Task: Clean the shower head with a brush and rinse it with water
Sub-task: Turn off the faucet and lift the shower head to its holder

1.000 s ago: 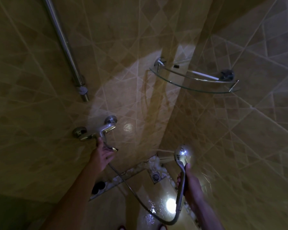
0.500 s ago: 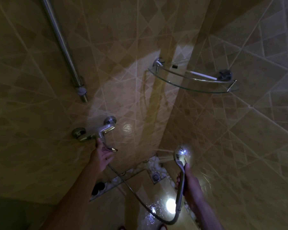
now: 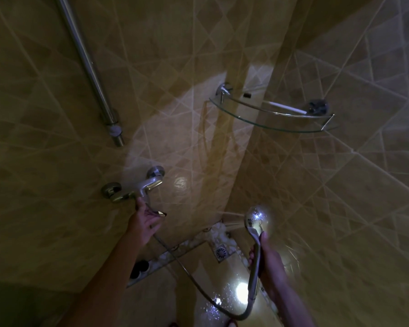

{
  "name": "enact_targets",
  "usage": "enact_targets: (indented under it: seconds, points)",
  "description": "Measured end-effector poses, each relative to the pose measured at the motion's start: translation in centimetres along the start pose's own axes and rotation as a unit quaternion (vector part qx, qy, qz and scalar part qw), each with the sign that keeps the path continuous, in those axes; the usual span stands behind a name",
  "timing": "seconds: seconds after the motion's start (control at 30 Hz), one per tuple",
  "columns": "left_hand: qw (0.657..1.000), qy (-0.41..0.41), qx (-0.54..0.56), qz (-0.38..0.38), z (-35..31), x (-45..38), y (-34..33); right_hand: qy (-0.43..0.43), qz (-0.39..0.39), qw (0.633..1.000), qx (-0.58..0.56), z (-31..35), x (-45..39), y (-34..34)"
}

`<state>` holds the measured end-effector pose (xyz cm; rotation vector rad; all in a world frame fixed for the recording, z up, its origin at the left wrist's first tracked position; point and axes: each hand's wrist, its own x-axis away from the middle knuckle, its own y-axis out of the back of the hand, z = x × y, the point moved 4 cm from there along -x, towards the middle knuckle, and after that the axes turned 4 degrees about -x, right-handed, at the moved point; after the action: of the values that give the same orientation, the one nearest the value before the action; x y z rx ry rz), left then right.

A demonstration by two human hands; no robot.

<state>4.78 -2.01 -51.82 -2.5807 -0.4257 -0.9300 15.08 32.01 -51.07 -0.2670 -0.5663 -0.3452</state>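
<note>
Spraying shower head (image 3: pixel 255 217) (chrome, glinting), right hand (image 3: pixel 269 263) gripping

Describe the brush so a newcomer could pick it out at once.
Find the corner where the two tiled walls meet; a curved glass shelf is mounted there. The brush lies on it, a slim white handle toward the right bracket, the only white thing on the shelf.

The wall tiles (image 3: pixel 281 208) are yellow-brown with pale criss-cross lines (like diamonds), and the shower head (image 3: pixel 255 217) is shiny silver.
</note>
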Motion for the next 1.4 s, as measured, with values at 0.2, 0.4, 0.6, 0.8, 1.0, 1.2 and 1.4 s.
enact_targets:
  seconds: [0.2, 0.4, 0.6, 0.8, 1.0, 1.2, 1.4]
  points:
    - [1.0, 0.003, -0.009, 0.01, 0.0, -0.11, 0.05, -0.011, -0.001, 1.0, 0.001, -0.34, -0.29, 0.0]
    - [1.0, 0.001, -0.011, 0.006, 0.08, -0.37, 0.19, -0.008, -0.001, 1.0, 0.016, -0.31, -0.4, 0.01]
    - [1.0, 0.009, -0.015, 0.004, 0.25, -0.83, 0.32, -0.006, 0.007, 1.0, 0.016, -0.33, -0.39, 0.02]
    - [1.0, 0.009, -0.03, 0.001, 0.0, -0.83, 0.52, -0.005, 0.006, 1.0, 0.023, -0.09, -0.23, -0.05]
    - [1.0, 0.014, -0.015, -0.004, -0.14, -0.53, 0.62, 0.002, 0.009, 0.999, 0.042, -0.06, -0.14, -0.17]
    - [1.0, 0.017, -0.005, 0.004, -0.17, -0.55, 0.3, -0.007, 0.013, 0.999, 0.047, -0.56, -0.41, 0.09]
    - [0.999, 0.036, 0.005, 0.012, -0.34, -0.72, 0.41, 0.0, 0.013, 0.999, 0.043, -0.43, -0.22, -0.01]
